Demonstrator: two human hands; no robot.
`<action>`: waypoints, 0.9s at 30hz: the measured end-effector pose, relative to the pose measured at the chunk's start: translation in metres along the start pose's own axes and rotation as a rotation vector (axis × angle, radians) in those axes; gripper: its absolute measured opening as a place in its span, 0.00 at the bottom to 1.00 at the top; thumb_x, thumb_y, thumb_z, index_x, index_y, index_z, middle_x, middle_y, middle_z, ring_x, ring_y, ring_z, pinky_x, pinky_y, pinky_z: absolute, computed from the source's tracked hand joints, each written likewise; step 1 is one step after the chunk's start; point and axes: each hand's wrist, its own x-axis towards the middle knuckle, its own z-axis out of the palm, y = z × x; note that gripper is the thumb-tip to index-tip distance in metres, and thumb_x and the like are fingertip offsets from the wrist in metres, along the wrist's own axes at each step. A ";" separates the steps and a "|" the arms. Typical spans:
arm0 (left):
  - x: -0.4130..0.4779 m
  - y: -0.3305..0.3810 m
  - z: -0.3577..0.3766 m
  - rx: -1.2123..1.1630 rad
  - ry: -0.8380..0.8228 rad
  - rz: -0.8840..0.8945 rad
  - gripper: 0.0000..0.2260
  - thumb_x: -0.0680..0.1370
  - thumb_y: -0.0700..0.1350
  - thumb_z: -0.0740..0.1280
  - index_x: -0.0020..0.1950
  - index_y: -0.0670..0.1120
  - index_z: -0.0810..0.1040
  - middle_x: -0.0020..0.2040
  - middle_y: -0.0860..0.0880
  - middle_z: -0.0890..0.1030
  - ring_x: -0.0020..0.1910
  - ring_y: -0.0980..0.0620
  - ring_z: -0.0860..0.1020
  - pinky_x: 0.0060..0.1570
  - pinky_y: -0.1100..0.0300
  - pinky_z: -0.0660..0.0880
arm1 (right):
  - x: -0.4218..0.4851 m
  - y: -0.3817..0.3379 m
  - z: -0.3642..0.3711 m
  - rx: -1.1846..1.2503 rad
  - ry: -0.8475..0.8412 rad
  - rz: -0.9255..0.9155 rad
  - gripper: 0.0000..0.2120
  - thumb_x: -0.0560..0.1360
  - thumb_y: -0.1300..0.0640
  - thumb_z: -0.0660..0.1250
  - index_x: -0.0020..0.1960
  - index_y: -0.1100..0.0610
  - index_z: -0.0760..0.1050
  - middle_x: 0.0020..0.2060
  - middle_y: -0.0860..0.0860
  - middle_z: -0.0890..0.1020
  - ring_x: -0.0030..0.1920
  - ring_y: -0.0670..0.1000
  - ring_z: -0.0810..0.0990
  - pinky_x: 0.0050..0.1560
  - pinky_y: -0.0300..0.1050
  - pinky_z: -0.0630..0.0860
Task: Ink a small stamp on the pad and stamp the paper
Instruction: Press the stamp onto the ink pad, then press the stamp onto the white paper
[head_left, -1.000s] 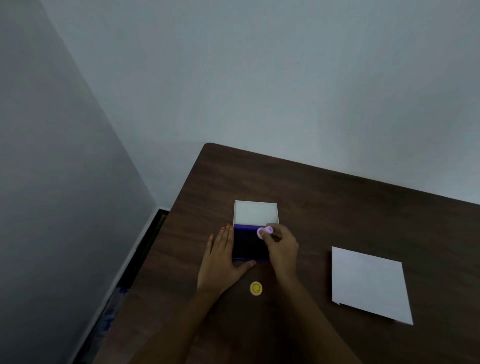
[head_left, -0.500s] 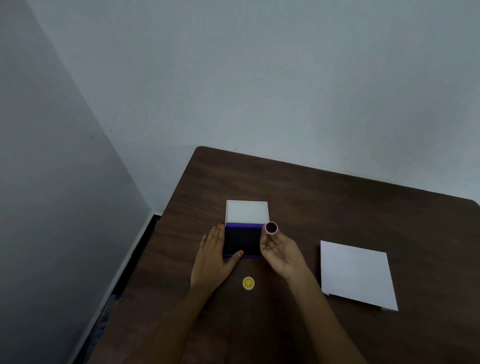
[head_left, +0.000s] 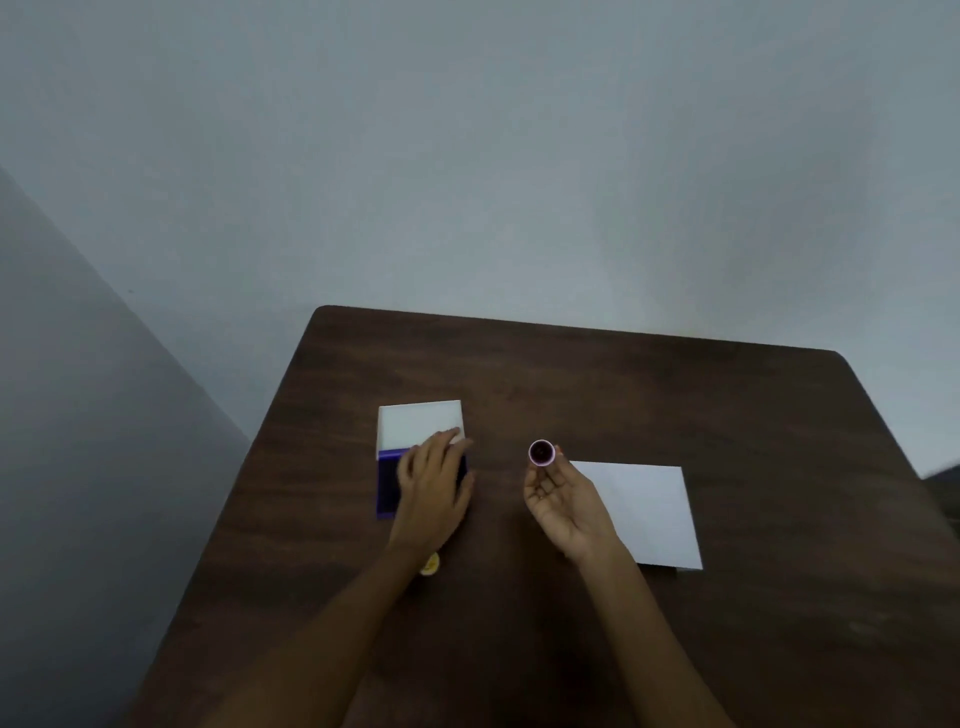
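Observation:
A purple ink pad (head_left: 387, 486) lies open on the dark wooden table (head_left: 623, 395), its white lid (head_left: 418, 423) tipped back behind it. My left hand (head_left: 434, 486) rests flat on the pad and covers most of it, fingers reaching the lid's edge. My right hand (head_left: 563, 501) holds a small round pink stamp (head_left: 542, 453) at its fingertips, palm up, with the dark inked face turned toward me. The stamp hovers between the pad and the white paper (head_left: 647, 514), close to the paper's upper left corner.
A small yellow round cap (head_left: 430, 565) lies on the table, partly hidden under my left wrist. The table's left edge drops off to the floor beside a grey wall. The far edge meets the back wall.
My right hand lifted the stamp off the pad, turned its face up and carried it right toward the paper. My left hand slid from beside the pad onto it.

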 end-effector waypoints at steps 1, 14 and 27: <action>0.004 0.016 0.008 -0.022 -0.029 0.050 0.16 0.77 0.47 0.61 0.64 0.47 0.70 0.69 0.45 0.68 0.70 0.47 0.62 0.66 0.50 0.50 | -0.002 -0.009 -0.005 0.008 -0.006 -0.015 0.04 0.75 0.62 0.62 0.46 0.63 0.74 0.42 0.58 0.80 0.44 0.52 0.78 0.41 0.41 0.76; 0.019 0.153 0.116 0.071 -0.387 0.343 0.36 0.71 0.68 0.51 0.74 0.51 0.49 0.76 0.46 0.51 0.74 0.46 0.46 0.67 0.42 0.35 | -0.024 -0.135 -0.073 0.094 -0.021 -0.188 0.10 0.68 0.60 0.66 0.48 0.62 0.75 0.43 0.55 0.78 0.44 0.48 0.77 0.37 0.39 0.80; 0.022 0.170 0.139 0.151 -0.482 0.213 0.40 0.67 0.72 0.50 0.74 0.53 0.46 0.77 0.51 0.46 0.74 0.49 0.43 0.64 0.37 0.27 | 0.000 -0.173 -0.108 0.087 0.195 -0.257 0.03 0.75 0.60 0.62 0.45 0.59 0.75 0.44 0.54 0.78 0.45 0.48 0.77 0.37 0.39 0.78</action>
